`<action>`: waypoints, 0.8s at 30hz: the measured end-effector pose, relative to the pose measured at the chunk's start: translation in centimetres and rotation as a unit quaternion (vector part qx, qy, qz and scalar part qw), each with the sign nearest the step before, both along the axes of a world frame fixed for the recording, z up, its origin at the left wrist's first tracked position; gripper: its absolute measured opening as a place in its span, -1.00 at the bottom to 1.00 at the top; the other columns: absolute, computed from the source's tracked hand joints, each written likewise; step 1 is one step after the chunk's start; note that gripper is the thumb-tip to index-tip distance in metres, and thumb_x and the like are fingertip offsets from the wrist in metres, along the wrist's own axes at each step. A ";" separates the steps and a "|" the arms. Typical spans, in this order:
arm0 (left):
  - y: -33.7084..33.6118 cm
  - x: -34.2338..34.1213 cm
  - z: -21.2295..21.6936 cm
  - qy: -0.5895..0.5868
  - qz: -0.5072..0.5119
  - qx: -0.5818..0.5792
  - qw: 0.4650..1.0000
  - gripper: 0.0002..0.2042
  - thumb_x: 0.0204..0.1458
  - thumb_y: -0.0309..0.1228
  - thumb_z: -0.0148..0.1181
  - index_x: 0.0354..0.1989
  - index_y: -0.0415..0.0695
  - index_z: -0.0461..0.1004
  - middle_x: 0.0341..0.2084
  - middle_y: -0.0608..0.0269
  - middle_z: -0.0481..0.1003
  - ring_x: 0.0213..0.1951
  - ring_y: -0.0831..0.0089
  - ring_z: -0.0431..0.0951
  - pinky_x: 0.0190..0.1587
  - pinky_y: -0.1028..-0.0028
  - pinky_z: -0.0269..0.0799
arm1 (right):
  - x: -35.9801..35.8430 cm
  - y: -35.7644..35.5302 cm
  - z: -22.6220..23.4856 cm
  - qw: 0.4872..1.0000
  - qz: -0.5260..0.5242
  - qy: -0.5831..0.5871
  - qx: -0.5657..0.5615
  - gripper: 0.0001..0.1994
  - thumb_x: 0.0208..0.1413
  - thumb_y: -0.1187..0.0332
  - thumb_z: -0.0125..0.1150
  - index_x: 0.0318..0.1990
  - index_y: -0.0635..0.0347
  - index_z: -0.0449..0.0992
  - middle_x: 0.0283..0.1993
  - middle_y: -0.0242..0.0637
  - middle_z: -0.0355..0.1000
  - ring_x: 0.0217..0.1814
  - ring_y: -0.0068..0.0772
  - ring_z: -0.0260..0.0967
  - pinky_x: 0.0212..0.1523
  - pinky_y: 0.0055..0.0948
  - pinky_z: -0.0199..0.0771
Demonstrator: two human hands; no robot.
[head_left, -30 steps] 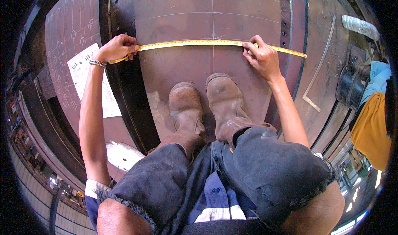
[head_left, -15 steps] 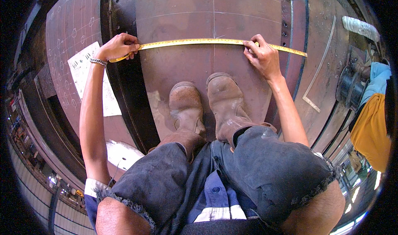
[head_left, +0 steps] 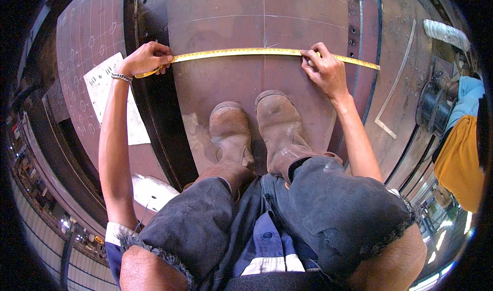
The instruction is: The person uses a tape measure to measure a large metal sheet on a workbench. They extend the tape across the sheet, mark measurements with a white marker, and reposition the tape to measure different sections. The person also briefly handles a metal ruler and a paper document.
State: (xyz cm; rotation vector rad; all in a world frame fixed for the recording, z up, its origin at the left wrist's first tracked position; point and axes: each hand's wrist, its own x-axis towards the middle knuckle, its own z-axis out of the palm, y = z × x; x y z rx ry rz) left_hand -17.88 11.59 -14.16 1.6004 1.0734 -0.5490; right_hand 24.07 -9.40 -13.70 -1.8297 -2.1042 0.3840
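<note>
A yellow measuring tape [head_left: 236,52] stretches crosswise over a reddish-brown steel plate [head_left: 215,34] marked with thin white lines. My left hand [head_left: 149,60] is closed around its left end at the plate's left edge. My right hand [head_left: 324,69] pinches the tape near the plate's right edge, thumb and forefinger together. Beyond that hand the tape's free end runs on to the right, over the neighbouring steel. Whether my right fingers hold anything besides the tape, I cannot tell. My brown boots [head_left: 279,116] stand on the plate just below the tape.
Dark gaps and beams [head_left: 159,101] flank the plate. At left, a paper sheet with drawings [head_left: 120,101] lies on another plate marked with circles [head_left: 87,34]. An L-shaped metal square [head_left: 400,80] rests at right, near a black spool [head_left: 434,108] and a person in orange clothing [head_left: 459,160].
</note>
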 end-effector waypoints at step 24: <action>-0.1 0.7 0.9 -0.011 0.015 -0.014 1.000 -0.73 0.17 -0.29 0.15 -0.38 -0.30 0.51 -0.55 0.31 0.50 -0.50 0.56 0.53 -0.38 0.47 0.48 | 1.2 1.8 2.4 0.929 -0.255 0.267 0.006 -0.77 0.27 0.36 0.05 -0.27 0.26 0.62 -0.28 -0.38 0.52 -0.39 -0.64 0.32 -0.33 -0.54 0.38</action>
